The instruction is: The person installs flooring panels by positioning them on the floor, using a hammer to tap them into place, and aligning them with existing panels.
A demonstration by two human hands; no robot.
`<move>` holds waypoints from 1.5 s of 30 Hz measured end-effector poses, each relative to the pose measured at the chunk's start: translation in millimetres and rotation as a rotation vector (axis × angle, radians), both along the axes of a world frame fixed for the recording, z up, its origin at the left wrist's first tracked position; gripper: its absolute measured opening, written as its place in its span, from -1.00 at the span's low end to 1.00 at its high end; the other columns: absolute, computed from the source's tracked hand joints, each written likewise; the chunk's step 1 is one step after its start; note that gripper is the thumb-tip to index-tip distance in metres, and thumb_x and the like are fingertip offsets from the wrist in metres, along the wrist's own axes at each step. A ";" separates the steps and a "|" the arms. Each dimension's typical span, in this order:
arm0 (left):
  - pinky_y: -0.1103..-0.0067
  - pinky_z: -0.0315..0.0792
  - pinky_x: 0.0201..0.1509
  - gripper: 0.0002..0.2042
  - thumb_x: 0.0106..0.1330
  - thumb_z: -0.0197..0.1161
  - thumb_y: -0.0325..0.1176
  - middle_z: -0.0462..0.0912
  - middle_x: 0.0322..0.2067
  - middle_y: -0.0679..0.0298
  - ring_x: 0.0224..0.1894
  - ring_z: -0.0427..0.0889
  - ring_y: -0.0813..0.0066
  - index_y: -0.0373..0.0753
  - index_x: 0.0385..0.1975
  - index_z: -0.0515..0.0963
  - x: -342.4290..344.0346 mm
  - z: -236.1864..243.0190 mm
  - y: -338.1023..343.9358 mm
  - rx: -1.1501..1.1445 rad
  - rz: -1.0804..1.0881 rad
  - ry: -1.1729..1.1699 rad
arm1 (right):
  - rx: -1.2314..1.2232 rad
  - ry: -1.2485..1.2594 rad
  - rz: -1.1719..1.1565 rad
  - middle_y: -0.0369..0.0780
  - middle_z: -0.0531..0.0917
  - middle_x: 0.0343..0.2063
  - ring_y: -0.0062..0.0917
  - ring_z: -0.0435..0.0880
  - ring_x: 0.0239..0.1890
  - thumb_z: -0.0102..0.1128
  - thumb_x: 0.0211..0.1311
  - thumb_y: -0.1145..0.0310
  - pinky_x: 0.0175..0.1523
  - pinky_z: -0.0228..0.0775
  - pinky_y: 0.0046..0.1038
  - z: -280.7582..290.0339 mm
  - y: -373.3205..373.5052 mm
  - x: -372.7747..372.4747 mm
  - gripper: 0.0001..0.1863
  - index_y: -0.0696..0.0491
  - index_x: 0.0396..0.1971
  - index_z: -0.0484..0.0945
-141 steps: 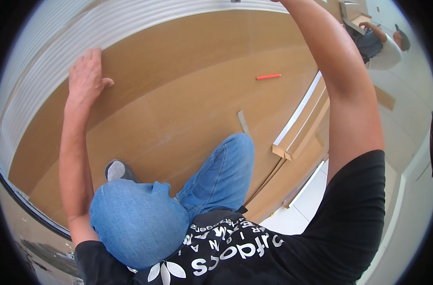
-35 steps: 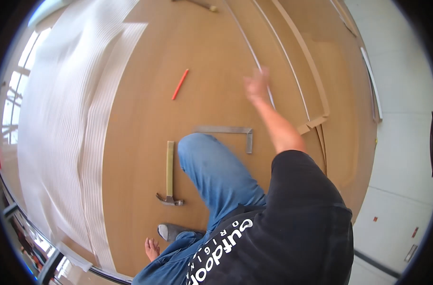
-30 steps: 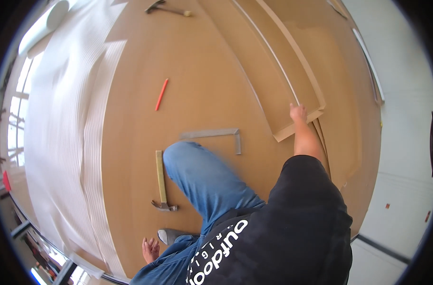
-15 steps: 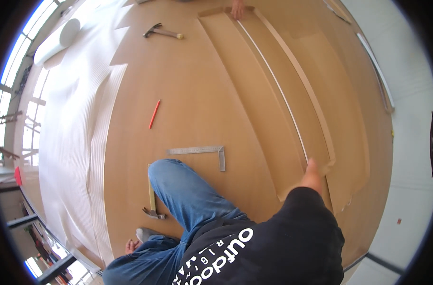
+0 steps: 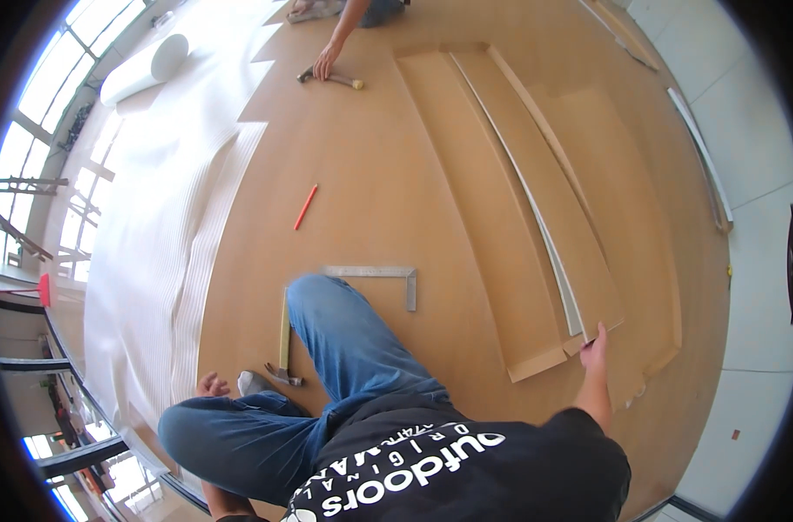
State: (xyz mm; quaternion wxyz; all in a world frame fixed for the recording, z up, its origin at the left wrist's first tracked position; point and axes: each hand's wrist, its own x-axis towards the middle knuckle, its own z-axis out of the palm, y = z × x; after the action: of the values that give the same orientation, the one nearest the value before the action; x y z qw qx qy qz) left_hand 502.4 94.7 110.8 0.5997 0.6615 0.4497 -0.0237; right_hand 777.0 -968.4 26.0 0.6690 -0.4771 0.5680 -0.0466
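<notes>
My right hand [image 5: 593, 346] grips the near corner of a long brown floor plank [image 5: 536, 178], thumb on top. The plank lies lengthwise in an open, shallow cardboard box [image 5: 466, 183], its near end raised and tilted. Beneath it, a white strip [image 5: 569, 309] shows along its left edge. My left hand [image 5: 212, 384] hovers empty beside my bent left leg, its fingers loosely apart. Near my knee lie a metal try square [image 5: 370, 271] and a claw hammer [image 5: 283, 348] with a yellowish handle. A red pencil [image 5: 306, 207] rests farther ahead on the brown floor.
At the far side a co-worker's hand [image 5: 327, 63] is on another claw hammer [image 5: 337, 80]. White ribbed underlay sheet [image 5: 161, 235] spreads along the left, with a white roll [image 5: 148, 68] beyond. Pale tiles [image 5: 762, 278] border the brown floor at right.
The plank's near end has come up in my right hand, widening the white gap. The co-worker's hand has left the box's far end for the far hammer. My left hand has risen slightly.
</notes>
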 end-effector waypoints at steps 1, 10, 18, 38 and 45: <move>0.41 0.64 -0.23 -0.57 0.51 0.26 -0.25 0.67 -0.10 0.11 -0.20 0.69 0.30 -0.19 0.29 0.37 15.9 7.5 14.4 0.052 0.047 0.075 | 0.182 -0.076 0.194 -0.39 0.57 -0.55 -0.61 0.53 -0.51 0.25 0.37 -0.08 -0.58 0.27 -0.49 23.8 7.9 -1.7 -0.68 -0.14 -0.33 0.56; 0.42 0.53 0.09 -0.42 0.59 0.08 0.01 0.59 0.10 0.18 0.00 0.59 0.41 -0.22 0.43 0.27 285.4 279.3 -136.4 0.032 -0.663 -0.098 | 0.638 -0.579 1.014 -0.31 0.51 -0.53 -0.54 0.47 -0.50 0.03 0.57 -0.02 -0.32 0.40 -0.45 226.0 432.2 -15.0 -0.58 0.02 -0.36 0.53; 0.44 0.56 0.03 -0.56 0.53 0.19 -0.05 0.72 -0.06 0.15 -0.03 0.66 0.42 -0.33 0.12 0.58 302.4 249.4 -224.1 0.186 -0.851 0.094 | 0.409 -1.076 1.576 -0.23 0.58 -0.26 -0.53 0.54 -0.27 -0.09 0.64 0.13 -0.13 0.44 -0.43 248.4 645.4 -29.5 -0.61 0.12 0.08 0.56; 0.35 0.50 0.05 -0.64 0.44 0.25 -0.07 0.72 -0.16 0.06 -0.09 0.65 0.23 -0.25 -0.02 0.62 98.0 247.0 82.6 0.556 -0.775 0.480 | 1.081 -0.330 0.861 -0.27 0.73 0.01 -0.40 0.71 0.03 -0.05 0.58 -0.08 0.23 0.56 -0.32 68.7 743.4 161.8 -0.47 0.05 0.19 0.54; 0.15 0.54 0.01 -0.56 0.56 -0.03 0.01 0.74 -0.27 -0.05 -0.12 0.71 -0.06 -0.23 -0.23 0.66 42.6 136.5 75.8 0.891 -0.392 0.310 | 1.066 -0.229 1.183 -0.21 0.69 0.14 -0.37 0.65 0.20 0.15 0.53 0.14 0.32 0.51 -0.30 93.2 803.7 71.5 -0.56 0.09 0.23 0.51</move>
State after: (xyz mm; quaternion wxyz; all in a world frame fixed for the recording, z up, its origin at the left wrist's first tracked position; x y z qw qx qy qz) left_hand 545.0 170.6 247.3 0.1702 0.9136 0.3671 -0.0395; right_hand 848.5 -164.6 119.2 0.7748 -0.3078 0.0948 0.5441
